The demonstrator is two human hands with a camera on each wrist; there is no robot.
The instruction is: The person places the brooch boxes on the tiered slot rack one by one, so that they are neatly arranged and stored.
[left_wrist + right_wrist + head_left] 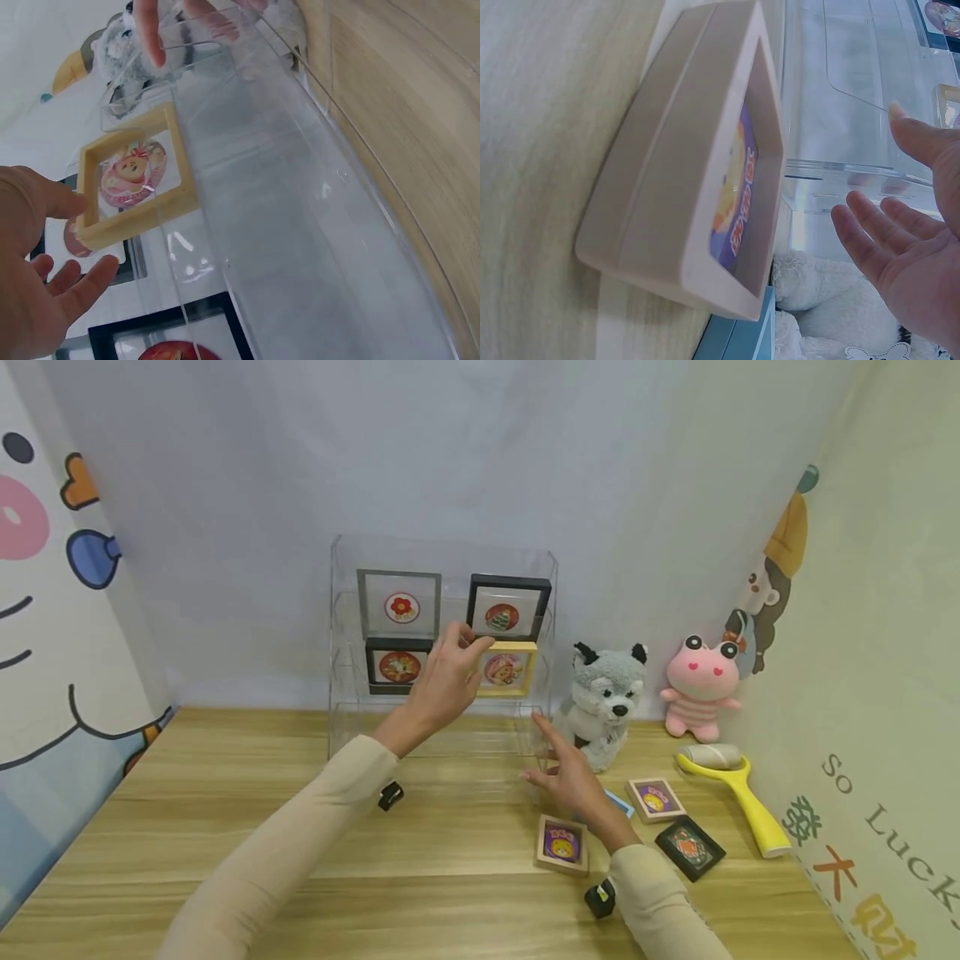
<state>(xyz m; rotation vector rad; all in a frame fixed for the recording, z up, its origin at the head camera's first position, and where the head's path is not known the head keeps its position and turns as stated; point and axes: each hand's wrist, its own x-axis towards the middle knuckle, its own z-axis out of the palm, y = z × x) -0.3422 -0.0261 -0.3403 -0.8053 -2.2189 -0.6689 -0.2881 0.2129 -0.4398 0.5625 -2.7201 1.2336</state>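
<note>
A clear tiered display rack [442, 731] stands at the back of the table. In it are a grey frame with a red flower [401, 578], a black frame with a tree picture [517, 582], a black frame with a round picture [382, 644] and a pale yellow picture frame [513, 647]. My left hand [450, 672] is at the yellow frame's upper left edge, one fingertip at its rim and the other fingers spread away in the left wrist view. My right hand [566, 777] stands with fingers extended at the rack's lower right side, holding nothing.
On the right lie two tan frames, one nearer [561, 845] and one farther [655, 800], a black frame [690, 847] and a partly hidden blue frame [621, 804]. Beyond are a grey husky plush [607, 693], a pink plush [701, 681] and a yellow-handled roller [750, 810].
</note>
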